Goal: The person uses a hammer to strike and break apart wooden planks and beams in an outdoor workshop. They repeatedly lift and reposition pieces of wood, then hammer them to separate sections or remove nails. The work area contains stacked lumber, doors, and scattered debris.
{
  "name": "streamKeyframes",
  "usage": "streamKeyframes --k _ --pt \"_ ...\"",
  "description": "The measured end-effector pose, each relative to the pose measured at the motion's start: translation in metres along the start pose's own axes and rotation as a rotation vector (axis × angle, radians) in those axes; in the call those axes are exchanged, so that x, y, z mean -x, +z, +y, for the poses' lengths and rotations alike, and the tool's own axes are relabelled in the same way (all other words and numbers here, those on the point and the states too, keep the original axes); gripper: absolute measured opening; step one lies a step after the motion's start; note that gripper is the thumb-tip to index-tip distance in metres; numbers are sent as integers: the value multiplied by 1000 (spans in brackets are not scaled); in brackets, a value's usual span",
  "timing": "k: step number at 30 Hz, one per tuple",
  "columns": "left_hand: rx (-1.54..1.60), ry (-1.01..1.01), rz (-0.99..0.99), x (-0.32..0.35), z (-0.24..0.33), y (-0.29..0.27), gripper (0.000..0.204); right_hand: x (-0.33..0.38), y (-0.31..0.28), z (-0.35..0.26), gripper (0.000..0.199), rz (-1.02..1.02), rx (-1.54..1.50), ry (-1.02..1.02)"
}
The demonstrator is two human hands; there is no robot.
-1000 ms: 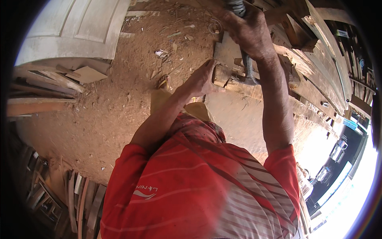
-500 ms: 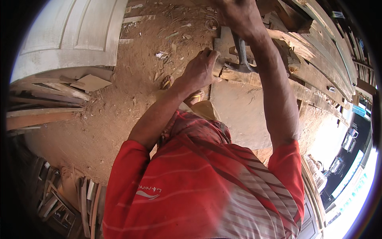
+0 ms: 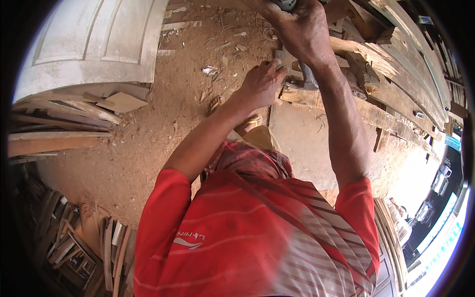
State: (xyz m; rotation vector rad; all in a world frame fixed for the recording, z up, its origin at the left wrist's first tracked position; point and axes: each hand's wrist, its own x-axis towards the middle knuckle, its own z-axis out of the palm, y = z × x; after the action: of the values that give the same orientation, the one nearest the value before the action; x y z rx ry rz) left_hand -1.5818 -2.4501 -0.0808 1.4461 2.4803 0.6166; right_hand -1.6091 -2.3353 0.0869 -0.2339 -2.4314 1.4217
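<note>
Lowered since the earlier frame, left hand (image 3: 261,84) presses fingers-down on a wood piece (image 3: 297,95) atop the plank bench (image 3: 376,116); right hand (image 3: 297,27), grip closed around a dark tool handle (image 3: 308,76).

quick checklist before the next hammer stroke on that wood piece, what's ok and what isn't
1. Right hand closed on the hammer handle: ok, the fist is wrapped round it.
2. Left hand pressing on the small wood piece: ok, the fingers rest at its edge.
3. Left-hand fingers clear of the hammer head: not ok, they sit right beside it.
4. Wood piece resting flat on the plank: cannot tell, the hands hide the contact.
5. Feet away from the work: ok, the sandalled foot stands on the dirt floor, below the plank.
6. Nail or chisel in place: cannot tell, nothing visible.
</note>
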Motion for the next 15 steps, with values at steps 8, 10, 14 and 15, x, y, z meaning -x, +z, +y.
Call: streamKeyframes --k 8,10,14,15 --pt "1090 197 192 -25 -14 10 81 85 8 1 31 18 95 -296" --pt "781 234 195 -19 -24 29 79 92 7 -3 32 -10 85 -343" --pt "191 161 -14 -17 -21 10 73 54 -31 2 32 138 -94 -50" --pt "41 115 -121 -15 -15 -5 72 44 -39 4 32 170 -137 66"
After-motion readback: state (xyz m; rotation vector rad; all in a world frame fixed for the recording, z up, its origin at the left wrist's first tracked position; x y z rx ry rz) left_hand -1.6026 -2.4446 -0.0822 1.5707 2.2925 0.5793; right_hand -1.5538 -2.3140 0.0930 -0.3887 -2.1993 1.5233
